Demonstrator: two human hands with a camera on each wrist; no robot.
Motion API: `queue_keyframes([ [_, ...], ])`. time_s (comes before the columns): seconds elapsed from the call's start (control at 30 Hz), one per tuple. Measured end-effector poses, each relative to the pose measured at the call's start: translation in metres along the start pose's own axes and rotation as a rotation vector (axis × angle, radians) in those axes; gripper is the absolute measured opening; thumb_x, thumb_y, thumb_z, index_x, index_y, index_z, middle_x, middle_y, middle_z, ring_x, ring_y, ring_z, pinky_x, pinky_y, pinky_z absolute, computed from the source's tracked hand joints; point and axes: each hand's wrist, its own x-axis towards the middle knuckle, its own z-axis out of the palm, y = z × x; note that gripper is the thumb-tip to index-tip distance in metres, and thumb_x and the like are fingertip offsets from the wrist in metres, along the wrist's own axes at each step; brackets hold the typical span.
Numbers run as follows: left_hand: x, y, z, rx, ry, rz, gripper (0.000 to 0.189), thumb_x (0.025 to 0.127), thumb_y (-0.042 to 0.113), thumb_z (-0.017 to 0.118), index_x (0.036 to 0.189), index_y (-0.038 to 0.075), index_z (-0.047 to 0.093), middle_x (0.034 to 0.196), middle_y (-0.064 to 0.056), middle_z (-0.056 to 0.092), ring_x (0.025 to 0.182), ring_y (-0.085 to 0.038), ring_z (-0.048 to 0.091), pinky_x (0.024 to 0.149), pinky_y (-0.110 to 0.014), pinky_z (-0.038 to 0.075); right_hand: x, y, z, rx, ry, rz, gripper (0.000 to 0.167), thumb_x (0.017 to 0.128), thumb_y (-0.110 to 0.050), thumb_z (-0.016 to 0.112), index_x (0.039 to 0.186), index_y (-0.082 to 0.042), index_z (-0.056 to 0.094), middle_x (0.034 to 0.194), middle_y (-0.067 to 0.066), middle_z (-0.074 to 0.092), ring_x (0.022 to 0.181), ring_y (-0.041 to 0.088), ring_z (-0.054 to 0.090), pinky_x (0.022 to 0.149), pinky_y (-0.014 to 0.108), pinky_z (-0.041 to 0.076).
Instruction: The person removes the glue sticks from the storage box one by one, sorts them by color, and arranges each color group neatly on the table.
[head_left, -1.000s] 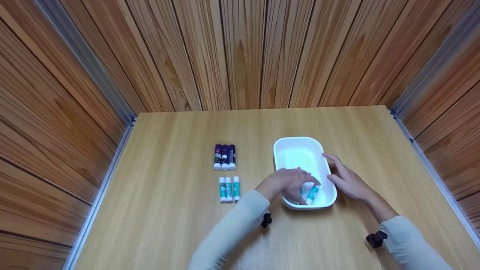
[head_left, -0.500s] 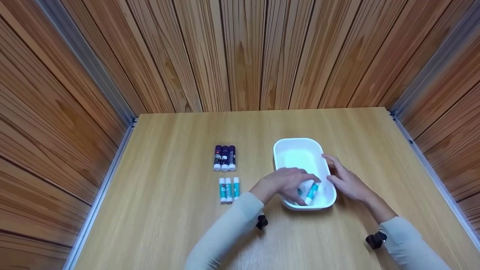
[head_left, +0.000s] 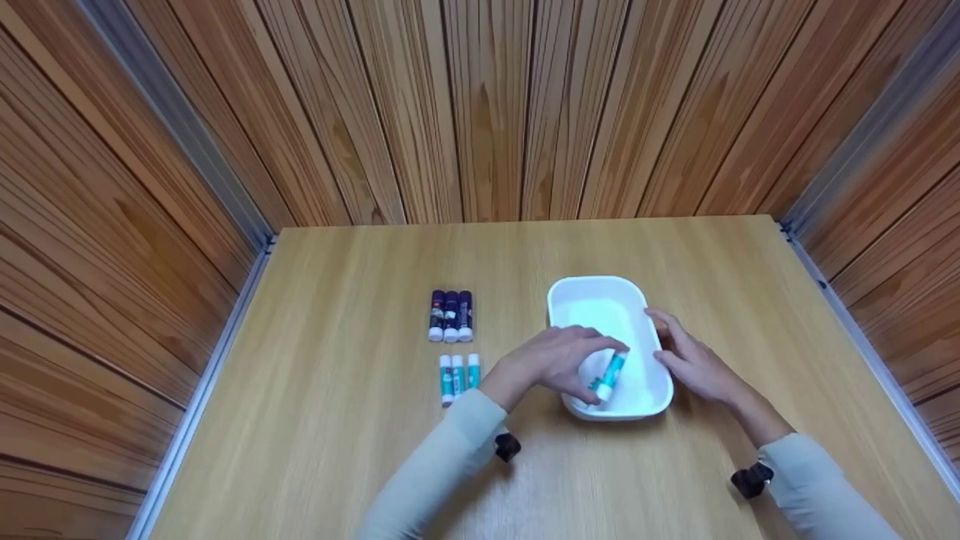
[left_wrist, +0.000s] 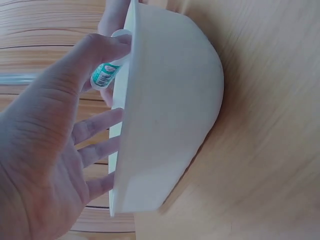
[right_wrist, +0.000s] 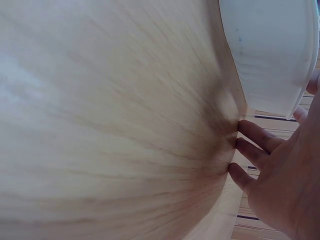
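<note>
My left hand pinches a teal glue stick with white ends between thumb and fingers, over the near part of a white plastic tub. In the left wrist view the glue stick sits tilted by the tub's rim, its barcode label showing; the other fingers are spread along the rim. A bit more teal shows below the held stick, mostly hidden by it and the hand. My right hand rests at the tub's right side, thumb and index finger at the rim. Its other fingertips touch the table.
Left of the tub, three dark purple glue sticks with white ends lie side by side. Nearer me lie three teal glue sticks, partly overlapped by my left arm. Wood-panelled walls enclose the table at the back and sides.
My left hand has risen a little and shifted left with the teal glue stick between its fingers. The right hand and tub have stayed in place.
</note>
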Motion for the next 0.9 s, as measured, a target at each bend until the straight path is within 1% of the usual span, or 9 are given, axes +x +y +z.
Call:
queue_keyframes([
  [0.2, -0.017, -0.006, -0.001, -0.056, 0.041, -0.005, 0.086, 0.093, 0.056, 0.086, 0.169, 0.046, 0.046, 0.178, 0.0, 0.048, 0.163, -0.025, 0.048, 0.135, -0.052, 0.045, -0.002, 0.003, 0.002, -0.004, -0.004, -0.001, 0.07, 0.119, -0.02, 0.051, 0.18, -0.023, 0.016, 0.171, 0.032, 0.047, 0.157, 0.055, 0.05, 0.127, 0.079, 0.041],
  [0.37, -0.031, -0.01, -0.003, -0.098, 0.082, -0.015, 0.086, 0.094, 0.055, 0.087, 0.169, 0.045, 0.046, 0.18, -0.001, 0.046, 0.165, -0.027, 0.047, 0.135, -0.055, 0.044, -0.001, 0.003, 0.001, -0.006, 0.004, -0.014, 0.069, 0.119, -0.019, 0.05, 0.179, -0.023, 0.018, 0.172, 0.033, 0.046, 0.158, 0.056, 0.048, 0.127, 0.08, 0.041],
  [0.53, -0.044, -0.015, -0.004, -0.111, 0.112, -0.016, 0.087, 0.094, 0.051, 0.088, 0.169, 0.042, 0.046, 0.182, -0.002, 0.044, 0.169, -0.028, 0.044, 0.137, -0.057, 0.042, 0.0, 0.001, 0.0, -0.035, 0.026, -0.022, 0.068, 0.118, -0.018, 0.051, 0.179, -0.021, 0.02, 0.168, 0.033, 0.052, 0.155, 0.053, 0.054, 0.124, 0.075, 0.045],
  [0.63, -0.052, -0.018, -0.005, -0.115, 0.128, -0.018, 0.087, 0.094, 0.049, 0.089, 0.17, 0.04, 0.046, 0.182, -0.002, 0.044, 0.169, -0.028, 0.043, 0.137, -0.057, 0.041, 0.001, 0.0, 0.001, -0.053, 0.039, -0.013, 0.068, 0.117, -0.018, 0.051, 0.179, -0.021, 0.022, 0.166, 0.032, 0.054, 0.153, 0.051, 0.056, 0.123, 0.074, 0.045],
  [0.77, -0.062, -0.024, -0.006, -0.131, 0.14, -0.042, 0.087, 0.095, 0.046, 0.09, 0.17, 0.04, 0.046, 0.183, 0.0, 0.043, 0.17, -0.028, 0.042, 0.138, -0.059, 0.039, 0.0, 0.001, 0.001, -0.04, 0.025, 0.008, 0.068, 0.118, -0.02, 0.05, 0.179, -0.023, 0.019, 0.167, 0.031, 0.052, 0.154, 0.051, 0.054, 0.126, 0.077, 0.043],
  [0.9, -0.074, -0.03, -0.008, -0.144, 0.154, -0.072, 0.089, 0.095, 0.043, 0.09, 0.171, 0.042, 0.044, 0.183, 0.0, 0.041, 0.171, -0.029, 0.04, 0.139, -0.062, 0.036, 0.0, 0.001, 0.001, -0.028, 0.015, 0.002, 0.068, 0.119, -0.021, 0.049, 0.179, -0.022, 0.018, 0.168, 0.032, 0.05, 0.153, 0.052, 0.053, 0.127, 0.079, 0.041],
])
